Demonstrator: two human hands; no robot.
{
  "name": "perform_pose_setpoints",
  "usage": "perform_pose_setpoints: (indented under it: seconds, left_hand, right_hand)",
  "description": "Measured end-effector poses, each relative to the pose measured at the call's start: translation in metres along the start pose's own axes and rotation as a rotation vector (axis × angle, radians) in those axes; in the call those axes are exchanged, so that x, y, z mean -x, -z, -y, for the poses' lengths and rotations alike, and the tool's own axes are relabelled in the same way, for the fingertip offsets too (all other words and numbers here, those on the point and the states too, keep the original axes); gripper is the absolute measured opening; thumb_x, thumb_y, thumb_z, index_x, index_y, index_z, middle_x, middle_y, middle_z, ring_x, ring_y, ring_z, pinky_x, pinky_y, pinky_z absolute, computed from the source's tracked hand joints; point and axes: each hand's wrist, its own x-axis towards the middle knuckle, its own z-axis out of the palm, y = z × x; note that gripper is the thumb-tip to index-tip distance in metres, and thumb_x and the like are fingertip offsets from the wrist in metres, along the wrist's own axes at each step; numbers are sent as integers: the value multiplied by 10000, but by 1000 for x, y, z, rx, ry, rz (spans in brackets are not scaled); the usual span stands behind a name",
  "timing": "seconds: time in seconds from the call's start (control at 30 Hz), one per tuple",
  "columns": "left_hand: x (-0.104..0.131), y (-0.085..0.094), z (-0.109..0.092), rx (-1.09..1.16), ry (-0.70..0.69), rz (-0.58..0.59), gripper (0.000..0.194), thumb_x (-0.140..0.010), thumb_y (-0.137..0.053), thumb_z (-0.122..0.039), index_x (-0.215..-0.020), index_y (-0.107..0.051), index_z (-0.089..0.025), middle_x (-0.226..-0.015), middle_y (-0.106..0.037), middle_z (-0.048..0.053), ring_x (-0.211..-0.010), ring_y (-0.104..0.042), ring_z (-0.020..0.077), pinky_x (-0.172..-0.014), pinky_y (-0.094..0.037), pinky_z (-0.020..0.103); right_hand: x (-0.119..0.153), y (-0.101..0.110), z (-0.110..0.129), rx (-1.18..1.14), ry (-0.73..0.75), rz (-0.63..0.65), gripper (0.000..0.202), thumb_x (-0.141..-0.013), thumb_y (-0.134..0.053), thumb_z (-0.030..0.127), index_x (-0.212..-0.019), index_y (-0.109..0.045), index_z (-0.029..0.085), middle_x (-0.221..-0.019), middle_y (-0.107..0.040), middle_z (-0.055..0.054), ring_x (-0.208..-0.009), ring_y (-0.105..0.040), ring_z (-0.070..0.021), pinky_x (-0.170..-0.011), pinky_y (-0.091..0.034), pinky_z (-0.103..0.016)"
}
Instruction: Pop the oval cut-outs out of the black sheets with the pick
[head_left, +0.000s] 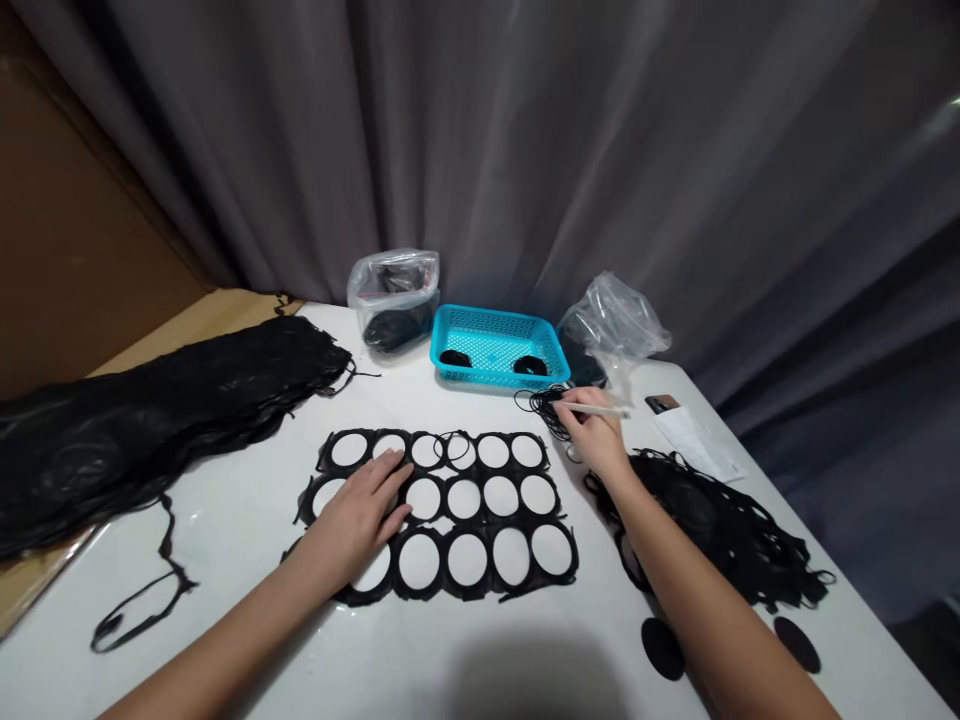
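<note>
At the lower centre of the frame, the black perforated sheet [443, 567] lies on the tabletop [420, 665], long axis left to right; the left hand [364, 510] rests flat on its left portion, fingers extended. Beyond its upper right corner, the right hand [596, 432] pinches a slim pale tool [600, 409], aligned nearly left to right, at the black rings [541, 402]. Farther, the blue basket [491, 380] contains two black stacks [531, 366], and the left clear bag [394, 275] contains black material [394, 328].
</note>
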Motion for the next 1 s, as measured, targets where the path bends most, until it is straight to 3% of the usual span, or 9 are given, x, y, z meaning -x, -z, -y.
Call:
perform_pose_setpoints:
  seconds: [0.07,0.2,0.33,0.73,1.0]
  left_hand:
    - [3,-7,1,-15,-2,-23,464,-1039,-425,-428,-1385,-562,-152,-1502,-503,151,-1368,-499,323,-1108,-453,492]
    - [2,-13,-4,-41,-20,-40,470,-1041,-424,-409,-1406,-550,-140,-1497,-517,140,-1426,-417,356,-1137,-404,545]
    - [2,-12,-9,-49,-18,4,456,-1018,-478,-370,-1425,-541,-174,-1485,-539,102,-1449,-371,375,-1140,-384,566]
    - [5,-18,-13,-51,16,12,455,-998,-519,-342,-1419,-544,-173,-1493,-526,95,-1450,-345,404,-1150,-349,579]
    - [5,-18,-13,-69,4,8,458,-997,-517,-358,-1413,-548,-170,-1496,-524,96,-1433,-374,403,-1138,-366,577]
  right_hand:
    - [7,-21,25,-127,-23,103,138,-858,-630,310,-726,-614,274,-899,-668,-62,-908,-607,-275,-845,-479,-466]
    - [30,-80,79,-315,-59,431,103,-864,-602,292,-791,-634,228,-880,-702,-32,-756,-638,-187,-709,-521,-327]
    - [47,-118,106,-355,39,591,133,-855,-600,219,-723,-603,211,-927,-699,-32,-875,-650,-182,-846,-501,-336]
    - [51,-125,108,-352,-12,607,109,-869,-606,212,-761,-615,204,-961,-694,-48,-904,-655,-194,-889,-492,-353]
    - [53,-126,105,-253,111,598,189,-898,-598,162,-722,-549,209,-931,-666,-34,-887,-630,-180,-856,-483,-316]
